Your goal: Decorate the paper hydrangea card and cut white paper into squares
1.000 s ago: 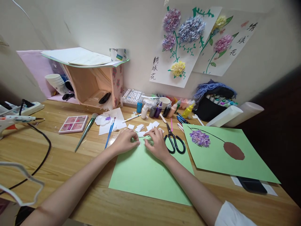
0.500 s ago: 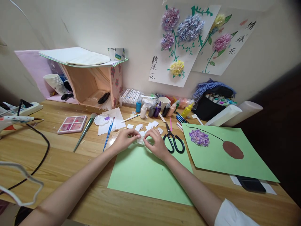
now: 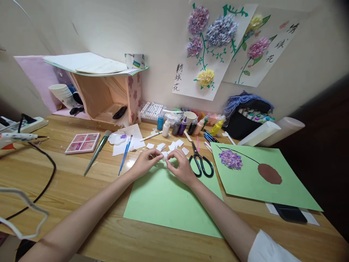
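Note:
Between my two hands is a small white piece of paper (image 3: 164, 154), pinched at its edges and partly covered by the fingers. My left hand (image 3: 147, 161) grips it from the left with thumb and forefinger. From the right, my right hand (image 3: 180, 165) pinches it the same way. Both hands are over the far edge of a green sheet (image 3: 169, 203). Several white paper squares (image 3: 173, 146) lie scattered just beyond the fingers. Black-handled scissors (image 3: 200, 160) rest right of my right hand, blades pointing away.
Paint bottles (image 3: 183, 126) stand in a row behind the squares. At left are thin brushes (image 3: 125, 155), a large brush (image 3: 97, 153), a pink palette (image 3: 82, 143) and a glue gun (image 3: 19, 138). A second green sheet (image 3: 245, 189) with a purple paper flower (image 3: 230, 159) lies right.
The white paper piece shows less between the fingertips and has shifted slightly as the fingers work it. Both hands stay in nearly the same place; the view has moved slightly.

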The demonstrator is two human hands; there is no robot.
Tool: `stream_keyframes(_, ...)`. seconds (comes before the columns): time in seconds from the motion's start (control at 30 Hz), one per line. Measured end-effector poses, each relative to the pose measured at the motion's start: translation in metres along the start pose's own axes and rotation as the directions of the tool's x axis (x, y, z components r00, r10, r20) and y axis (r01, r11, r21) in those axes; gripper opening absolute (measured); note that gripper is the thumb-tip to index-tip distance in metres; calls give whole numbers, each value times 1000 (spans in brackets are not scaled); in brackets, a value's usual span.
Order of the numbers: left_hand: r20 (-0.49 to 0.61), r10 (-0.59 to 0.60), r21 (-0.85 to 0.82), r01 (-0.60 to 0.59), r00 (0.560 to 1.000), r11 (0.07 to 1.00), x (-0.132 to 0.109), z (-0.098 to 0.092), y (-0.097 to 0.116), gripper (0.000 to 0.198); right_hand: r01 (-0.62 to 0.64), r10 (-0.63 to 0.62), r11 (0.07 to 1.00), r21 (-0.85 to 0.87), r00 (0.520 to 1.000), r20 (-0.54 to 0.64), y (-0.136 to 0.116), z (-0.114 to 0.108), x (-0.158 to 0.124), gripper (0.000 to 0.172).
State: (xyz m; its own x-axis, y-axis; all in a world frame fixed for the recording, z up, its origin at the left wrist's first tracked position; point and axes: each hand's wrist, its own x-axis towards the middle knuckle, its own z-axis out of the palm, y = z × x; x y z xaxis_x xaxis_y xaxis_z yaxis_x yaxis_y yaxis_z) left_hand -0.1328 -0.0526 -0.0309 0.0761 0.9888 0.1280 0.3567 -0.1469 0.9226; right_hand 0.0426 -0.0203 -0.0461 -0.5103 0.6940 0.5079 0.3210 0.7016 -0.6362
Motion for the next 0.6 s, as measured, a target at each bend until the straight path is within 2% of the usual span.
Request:
stream_keyframes(0.13,8,-17,-71,17,1000,997,0,2,0,22,20,-20,1000,2,994,-110,0,0,-1,10)
stream_keyframes(0.27,28,-116,-120,119,993,986,0,1,-1,30,48,-53,998,-29,977,-209,-1,0,-1,16)
stream_keyframes(0.4,139,-186,-203,212,973,956,0,1,3,29,76,-85,996,-51,972,-218,-2,0,-2,18)
stream_keyframes(0.6,147,-198,-302,234,969,924,-1,3,8,22,103,-113,993,-65,974,-195,-1,2,-2,17)
